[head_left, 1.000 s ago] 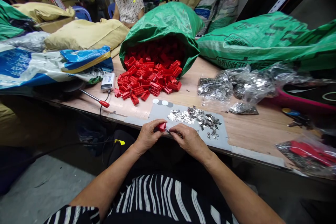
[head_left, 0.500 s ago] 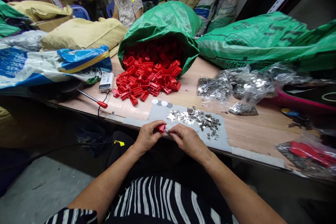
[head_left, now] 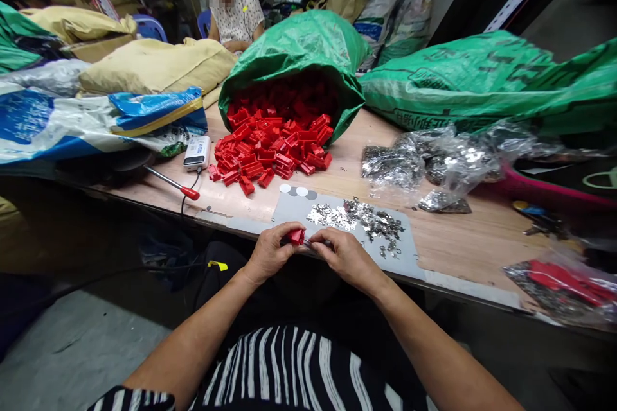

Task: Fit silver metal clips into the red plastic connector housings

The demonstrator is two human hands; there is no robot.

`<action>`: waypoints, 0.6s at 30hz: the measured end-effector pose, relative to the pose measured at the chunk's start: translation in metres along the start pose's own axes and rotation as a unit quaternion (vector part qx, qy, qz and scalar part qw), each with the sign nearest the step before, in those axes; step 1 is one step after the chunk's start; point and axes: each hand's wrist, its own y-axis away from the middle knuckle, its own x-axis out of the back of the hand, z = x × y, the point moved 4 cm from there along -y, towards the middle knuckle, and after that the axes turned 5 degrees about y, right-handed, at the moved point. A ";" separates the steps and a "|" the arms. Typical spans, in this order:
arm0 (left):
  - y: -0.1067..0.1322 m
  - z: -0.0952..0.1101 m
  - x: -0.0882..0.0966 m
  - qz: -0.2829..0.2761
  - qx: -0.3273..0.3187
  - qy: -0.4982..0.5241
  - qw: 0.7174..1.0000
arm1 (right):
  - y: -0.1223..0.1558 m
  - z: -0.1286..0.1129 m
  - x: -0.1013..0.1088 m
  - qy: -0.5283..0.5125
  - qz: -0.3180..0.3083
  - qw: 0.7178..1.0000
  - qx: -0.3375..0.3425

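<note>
A small red plastic housing (head_left: 297,236) is gripped in the fingers of my left hand (head_left: 270,253), just over the table's front edge. My right hand (head_left: 346,255) pinches a thin metal tool (head_left: 307,242), whose tip points at the housing's open end; whether it touches inside, I cannot tell. Beyond my hands, a grey mat (head_left: 289,209) carries a heap of small silvery metal pieces (head_left: 332,216) and darker metal parts (head_left: 383,225). Loose red housings (head_left: 270,148) spill from a green woven sack (head_left: 308,38) farther back.
A white power bank (head_left: 196,153) with a cable and a red-tipped metal lever (head_left: 173,182) lie to the left. Clear plastic bags of metal parts (head_left: 443,164) sit at right, near another green sack (head_left: 463,77). A person (head_left: 236,9) sits across the table.
My hands stay almost in place, with the red housing turned slightly between them. The camera view has shifted a little. Across the table, the person's forearm now shows.
</note>
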 end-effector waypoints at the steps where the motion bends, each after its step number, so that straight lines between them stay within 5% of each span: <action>1: 0.000 0.000 0.000 0.000 0.000 0.001 1.000 | 0.001 0.001 0.001 0.004 0.001 1.000 0.000; 18: 0.003 -0.003 -0.004 0.008 -0.012 -0.005 1.000 | 0.005 -0.007 -0.008 0.081 -0.002 0.997 -0.017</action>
